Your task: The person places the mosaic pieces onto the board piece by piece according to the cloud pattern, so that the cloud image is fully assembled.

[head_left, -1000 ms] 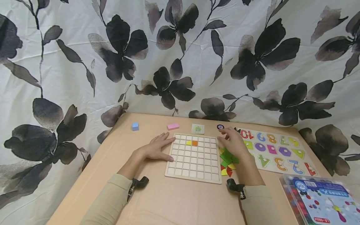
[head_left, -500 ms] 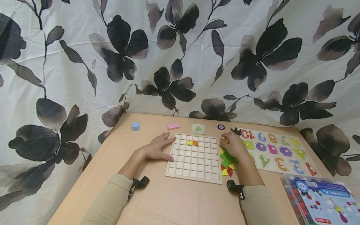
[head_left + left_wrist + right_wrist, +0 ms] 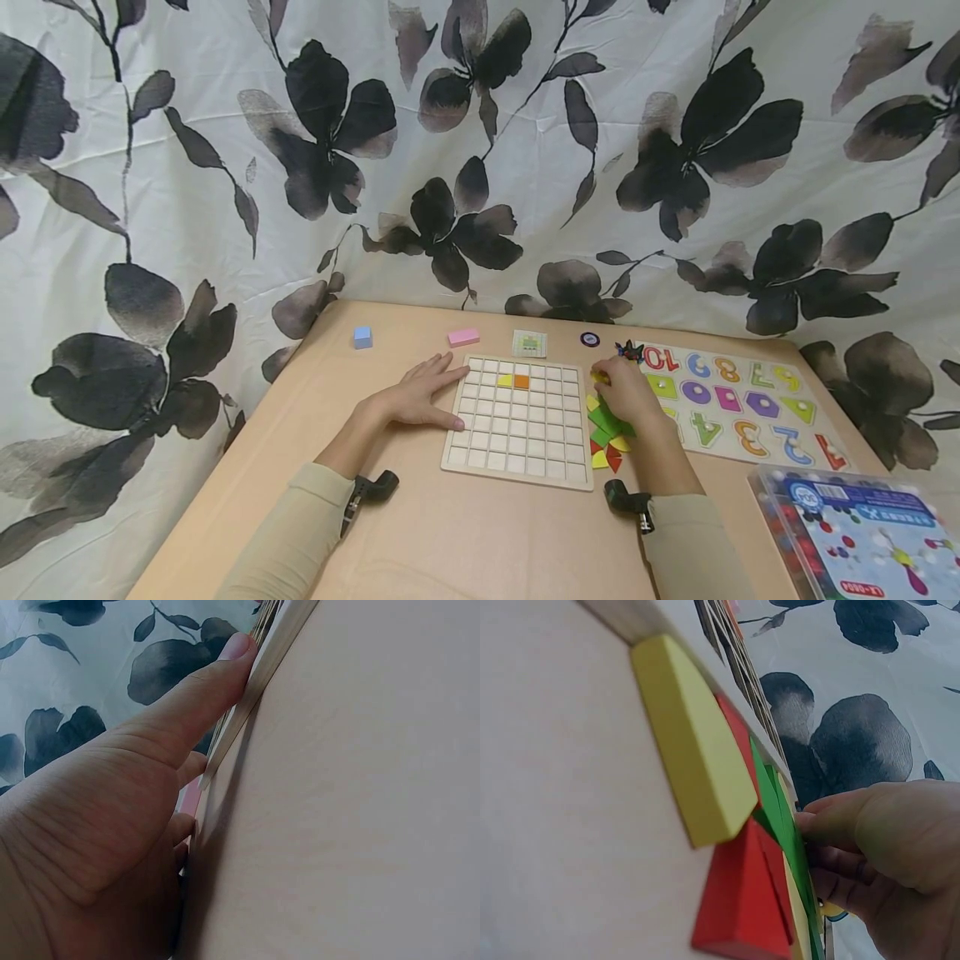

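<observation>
At far left on the wooden table (image 3: 450,542) lies a blue cube (image 3: 362,337), well apart from other items. Next is the left hand (image 3: 408,400): fingers extended, thumb spread from them and touching the left edge of the grid board (image 3: 517,417); it grips nothing. Beyond that hand, near the table's far edge, lies a pink block (image 3: 462,337).

The grid board lies flat at mid-table. Near its far edge sit a yellow tile (image 3: 505,381) and, just beside it on the right, an orange tile (image 3: 521,382). A square printed card (image 3: 529,343) lies just beyond the board; a dark round disc (image 3: 589,339) lies further right.

Along the board's right edge is a pile of coloured pieces (image 3: 602,435), green, yellow and red. The right wrist view shows a yellow block (image 3: 694,750) beside the board rim and a red block (image 3: 742,900) next to it.

The right hand (image 3: 633,393) is over the far end of the pile, fingers bent. Yellow shows at its fingertips; whether they grip a piece cannot be told.

Further right are a small dark figure (image 3: 628,351), a number-and-shape puzzle board (image 3: 738,442) and, nearest the viewer, a clear plastic case (image 3: 855,533) with a blue printed label.
</observation>
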Demonstrator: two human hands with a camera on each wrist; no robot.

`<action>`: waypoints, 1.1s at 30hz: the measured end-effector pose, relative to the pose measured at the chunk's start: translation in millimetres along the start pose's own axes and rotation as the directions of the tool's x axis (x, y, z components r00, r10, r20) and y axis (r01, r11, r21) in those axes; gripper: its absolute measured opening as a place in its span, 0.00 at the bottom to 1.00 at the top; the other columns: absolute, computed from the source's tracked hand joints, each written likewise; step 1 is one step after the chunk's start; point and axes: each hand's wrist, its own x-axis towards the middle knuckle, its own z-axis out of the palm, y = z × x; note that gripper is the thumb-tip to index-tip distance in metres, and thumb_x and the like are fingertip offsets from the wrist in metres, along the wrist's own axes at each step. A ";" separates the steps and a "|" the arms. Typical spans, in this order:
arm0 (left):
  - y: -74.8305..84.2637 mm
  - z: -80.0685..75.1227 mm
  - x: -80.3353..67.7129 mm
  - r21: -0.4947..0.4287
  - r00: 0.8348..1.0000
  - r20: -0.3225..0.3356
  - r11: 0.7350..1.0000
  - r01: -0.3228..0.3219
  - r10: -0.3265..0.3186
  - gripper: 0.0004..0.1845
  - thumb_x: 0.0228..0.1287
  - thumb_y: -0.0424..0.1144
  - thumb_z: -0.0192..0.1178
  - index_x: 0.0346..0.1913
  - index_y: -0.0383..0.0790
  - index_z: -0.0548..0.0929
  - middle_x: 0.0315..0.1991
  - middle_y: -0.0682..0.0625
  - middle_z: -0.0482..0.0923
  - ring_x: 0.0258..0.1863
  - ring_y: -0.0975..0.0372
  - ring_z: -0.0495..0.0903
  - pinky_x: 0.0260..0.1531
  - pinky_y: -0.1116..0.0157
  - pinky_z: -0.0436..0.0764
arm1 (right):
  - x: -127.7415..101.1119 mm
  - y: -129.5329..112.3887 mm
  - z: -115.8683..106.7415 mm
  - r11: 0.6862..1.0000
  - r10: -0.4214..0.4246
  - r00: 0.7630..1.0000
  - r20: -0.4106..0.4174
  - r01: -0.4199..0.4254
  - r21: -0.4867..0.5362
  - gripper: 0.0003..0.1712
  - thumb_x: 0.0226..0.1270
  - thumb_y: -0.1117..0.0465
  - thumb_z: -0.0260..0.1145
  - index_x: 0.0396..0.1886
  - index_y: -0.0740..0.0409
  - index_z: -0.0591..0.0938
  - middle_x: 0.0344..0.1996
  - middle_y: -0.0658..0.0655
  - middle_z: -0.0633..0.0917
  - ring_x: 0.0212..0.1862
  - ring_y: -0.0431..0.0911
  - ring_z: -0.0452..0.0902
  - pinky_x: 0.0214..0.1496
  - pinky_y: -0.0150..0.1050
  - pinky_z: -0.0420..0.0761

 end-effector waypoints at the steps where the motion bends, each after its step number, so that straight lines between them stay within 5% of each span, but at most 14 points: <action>1: -0.1 0.1 0.1 0.001 1.000 0.001 1.000 0.001 -0.001 0.57 0.54 0.74 0.69 0.84 0.61 0.55 0.86 0.41 0.37 0.86 0.46 0.35 0.82 0.41 0.40 | 0.1 0.2 0.4 1.000 -0.002 1.000 -0.003 0.002 0.004 0.17 0.72 0.68 0.67 0.58 0.66 0.84 0.54 0.68 0.83 0.54 0.59 0.77 0.63 0.60 0.80; 15: 1.8 -0.6 -1.3 -0.002 1.000 0.000 1.000 0.000 0.000 0.57 0.55 0.73 0.68 0.84 0.60 0.56 0.86 0.41 0.37 0.86 0.46 0.34 0.82 0.41 0.39 | 0.5 2.5 3.2 0.998 -0.048 0.998 -0.034 0.049 0.027 0.16 0.70 0.69 0.69 0.55 0.60 0.87 0.45 0.61 0.83 0.45 0.54 0.76 0.51 0.51 0.81; 24: 1.4 0.2 -0.7 0.006 1.000 -0.010 1.000 0.000 0.000 0.57 0.54 0.74 0.68 0.84 0.61 0.55 0.86 0.41 0.37 0.86 0.45 0.34 0.82 0.41 0.39 | -3.4 -0.1 2.3 0.999 0.003 0.999 -0.052 -0.001 0.046 0.17 0.70 0.68 0.69 0.57 0.57 0.88 0.54 0.63 0.87 0.50 0.56 0.78 0.54 0.54 0.81; 33: 0.2 -0.1 -0.5 0.004 1.000 -0.005 1.000 -0.001 0.001 0.57 0.54 0.74 0.68 0.84 0.61 0.55 0.86 0.41 0.36 0.86 0.45 0.34 0.82 0.41 0.39 | -0.1 -5.3 -2.5 0.993 -0.057 0.991 -0.123 0.069 0.095 0.16 0.74 0.66 0.65 0.57 0.57 0.87 0.49 0.61 0.87 0.44 0.54 0.79 0.47 0.48 0.81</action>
